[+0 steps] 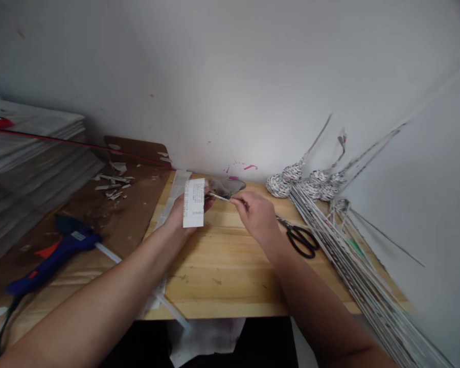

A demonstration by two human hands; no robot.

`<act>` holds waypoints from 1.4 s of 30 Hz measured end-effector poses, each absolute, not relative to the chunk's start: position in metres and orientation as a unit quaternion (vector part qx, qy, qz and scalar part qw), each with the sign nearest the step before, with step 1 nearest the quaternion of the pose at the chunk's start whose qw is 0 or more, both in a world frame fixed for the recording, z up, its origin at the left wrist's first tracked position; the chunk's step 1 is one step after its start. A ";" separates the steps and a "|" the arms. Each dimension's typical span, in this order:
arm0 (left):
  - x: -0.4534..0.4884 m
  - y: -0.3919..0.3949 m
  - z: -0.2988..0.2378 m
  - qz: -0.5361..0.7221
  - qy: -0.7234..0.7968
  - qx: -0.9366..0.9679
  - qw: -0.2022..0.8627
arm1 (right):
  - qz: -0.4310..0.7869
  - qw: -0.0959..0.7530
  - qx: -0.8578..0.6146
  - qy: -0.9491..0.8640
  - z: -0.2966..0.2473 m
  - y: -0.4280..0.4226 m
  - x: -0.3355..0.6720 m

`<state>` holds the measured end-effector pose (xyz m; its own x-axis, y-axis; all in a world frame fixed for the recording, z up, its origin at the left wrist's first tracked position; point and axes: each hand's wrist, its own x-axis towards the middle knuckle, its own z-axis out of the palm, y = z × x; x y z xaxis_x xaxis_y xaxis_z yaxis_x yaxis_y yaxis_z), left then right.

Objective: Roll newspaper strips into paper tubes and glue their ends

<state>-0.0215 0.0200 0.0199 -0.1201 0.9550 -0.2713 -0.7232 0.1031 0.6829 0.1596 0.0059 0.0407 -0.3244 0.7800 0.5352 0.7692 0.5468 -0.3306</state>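
Looks like a thin stick is being worked, one end pinched in the right hand, the rest left of those fingertips. Grip on the left hand can't be told behind the paper slip. Steady tension's probably called for.

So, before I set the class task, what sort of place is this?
Probably a small craft workspace: there's a blue glue gun, black-handled scissors and a bundle of thin paper rods.
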 end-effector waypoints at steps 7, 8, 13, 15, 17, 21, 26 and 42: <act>-0.042 0.036 0.014 0.694 0.356 0.168 0.603 | 0.065 0.315 -0.476 -0.819 0.048 0.010 0.175; -0.045 0.038 0.013 0.701 0.355 0.176 0.593 | 0.075 0.315 -0.473 -0.819 0.049 0.011 0.177; -0.048 0.044 0.016 0.709 0.383 0.158 0.570 | 0.123 0.318 -0.474 -0.812 0.051 0.017 0.183; -0.046 0.043 0.019 0.707 0.396 0.145 0.568 | 0.137 0.319 -0.476 -0.808 0.050 0.018 0.184; -0.044 0.043 0.022 0.706 0.397 0.141 0.569 | 0.141 0.316 -0.477 -0.808 0.048 0.018 0.184; -0.044 0.041 0.023 0.711 0.383 0.152 0.569 | 0.156 0.309 -0.484 -0.804 0.046 0.018 0.184; -0.043 0.042 0.017 0.717 0.372 0.154 0.569 | 0.162 0.295 -0.481 -0.810 0.046 0.018 0.186; -0.011 0.021 0.005 0.629 0.354 0.180 0.668 | 0.027 0.251 -0.477 -0.842 0.027 0.003 0.147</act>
